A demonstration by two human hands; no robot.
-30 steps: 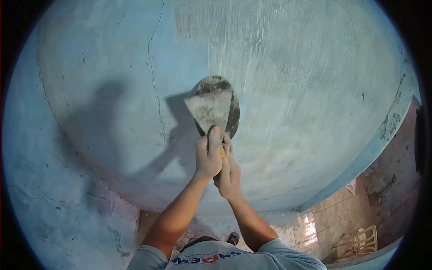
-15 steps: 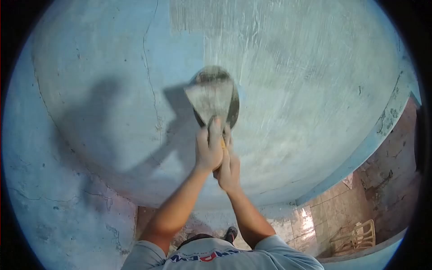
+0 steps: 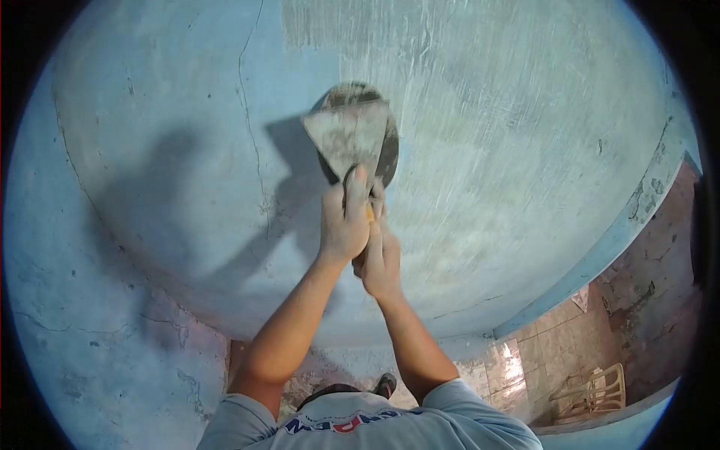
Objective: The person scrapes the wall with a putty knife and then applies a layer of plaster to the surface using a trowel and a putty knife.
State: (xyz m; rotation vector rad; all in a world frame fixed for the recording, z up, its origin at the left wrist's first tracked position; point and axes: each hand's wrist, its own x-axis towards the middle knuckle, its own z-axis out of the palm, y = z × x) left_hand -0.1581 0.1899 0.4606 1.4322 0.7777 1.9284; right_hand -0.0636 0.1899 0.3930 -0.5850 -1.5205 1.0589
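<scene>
My left hand [image 3: 343,221] is closed round the neck of a putty knife [image 3: 349,131], its thumb stretched along the base of the wide, grey-smeared blade. Behind the blade shows a dark oval plate [image 3: 390,154] with a dusty top edge. My right hand [image 3: 381,259] is closed just below and against the left, at a handle with a yellow part [image 3: 370,212]; I cannot tell which of the two tools that handle belongs to. Both tools point up the painted wall [image 3: 465,202], overlapping the border between its plain blue part and its pale, streaked part.
Long cracks [image 3: 244,90] run down the wall on the left, where my shadow [image 3: 161,195] falls. Below right are a tiled floor [image 3: 540,352], a cream plastic chair [image 3: 596,394] and a ledge [image 3: 592,300]. My foot [image 3: 385,385] shows beneath me.
Both hands have moved a little up the wall, carrying the putty knife and the dark oval plate with them. The grip looks the same.
</scene>
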